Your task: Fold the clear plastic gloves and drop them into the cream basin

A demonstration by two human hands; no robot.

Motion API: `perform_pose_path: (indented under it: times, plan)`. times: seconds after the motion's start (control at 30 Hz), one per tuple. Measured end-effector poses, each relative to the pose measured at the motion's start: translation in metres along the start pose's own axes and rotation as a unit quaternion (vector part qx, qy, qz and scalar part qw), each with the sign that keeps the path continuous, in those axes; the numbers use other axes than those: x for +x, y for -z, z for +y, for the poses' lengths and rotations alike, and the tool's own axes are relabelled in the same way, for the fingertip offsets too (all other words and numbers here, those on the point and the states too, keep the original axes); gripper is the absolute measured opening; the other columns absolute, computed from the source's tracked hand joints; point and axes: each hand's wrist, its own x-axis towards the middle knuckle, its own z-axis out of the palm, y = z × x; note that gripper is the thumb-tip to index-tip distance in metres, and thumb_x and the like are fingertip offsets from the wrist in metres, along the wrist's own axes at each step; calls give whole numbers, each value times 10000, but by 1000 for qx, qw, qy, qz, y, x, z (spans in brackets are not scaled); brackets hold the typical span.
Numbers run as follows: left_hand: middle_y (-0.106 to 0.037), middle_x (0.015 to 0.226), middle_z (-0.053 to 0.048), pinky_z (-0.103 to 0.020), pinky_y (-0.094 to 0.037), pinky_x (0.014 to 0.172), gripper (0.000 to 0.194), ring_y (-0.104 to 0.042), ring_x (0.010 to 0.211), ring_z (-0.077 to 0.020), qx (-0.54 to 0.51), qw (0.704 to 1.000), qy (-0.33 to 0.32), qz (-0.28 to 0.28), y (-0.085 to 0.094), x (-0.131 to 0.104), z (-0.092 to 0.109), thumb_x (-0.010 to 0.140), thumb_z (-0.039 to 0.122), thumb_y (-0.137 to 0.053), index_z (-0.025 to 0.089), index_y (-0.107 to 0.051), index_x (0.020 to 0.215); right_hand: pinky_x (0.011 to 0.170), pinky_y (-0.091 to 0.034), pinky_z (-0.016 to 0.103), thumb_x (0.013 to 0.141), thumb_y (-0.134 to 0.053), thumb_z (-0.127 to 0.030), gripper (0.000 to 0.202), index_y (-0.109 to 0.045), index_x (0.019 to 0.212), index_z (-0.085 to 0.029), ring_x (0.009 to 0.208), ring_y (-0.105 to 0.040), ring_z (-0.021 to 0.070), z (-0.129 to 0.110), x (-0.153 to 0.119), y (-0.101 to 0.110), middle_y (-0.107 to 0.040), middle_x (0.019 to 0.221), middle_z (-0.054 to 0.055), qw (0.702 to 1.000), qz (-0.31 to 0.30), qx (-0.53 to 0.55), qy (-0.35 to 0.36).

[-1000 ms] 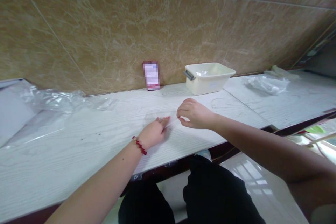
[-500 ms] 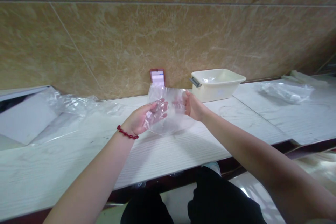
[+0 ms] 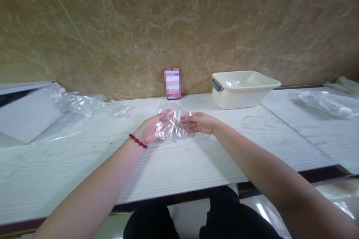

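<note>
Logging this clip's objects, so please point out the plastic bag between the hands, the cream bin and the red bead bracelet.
Plastic bag (image 3: 173, 127): head view, its crumpled middle.
Cream bin (image 3: 235, 99): head view, its front wall.
Red bead bracelet (image 3: 137, 141): head view, its middle beads.

cream tub (image 3: 238, 99), grey handle (image 3: 215, 84) | white box (image 3: 30, 115), far left | red-edged panel (image 3: 172, 83), pixelated, upright by wall (image 3: 126, 41)

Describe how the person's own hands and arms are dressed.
The left hand and right hand are ungloved. A dark red bracelet of small beads circles the left wrist; none shows on the right. No sleeves cover the visible forearms.
</note>
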Motion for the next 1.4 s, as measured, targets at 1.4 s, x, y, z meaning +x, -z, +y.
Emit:
perform_pose_path:
  times: [1.4]
  plan:
    - [-605, 857, -73, -333, -464, 699, 265, -579, 770, -172, -8, 998, -42, -55, 11, -6, -1, 756, 331, -429, 191, -550, 945, 437, -379, 176, 635, -490, -67, 125, -548, 562, -151, 483, -532, 75, 0, 3, 0, -561, 543, -20, 977, 124, 34, 173]
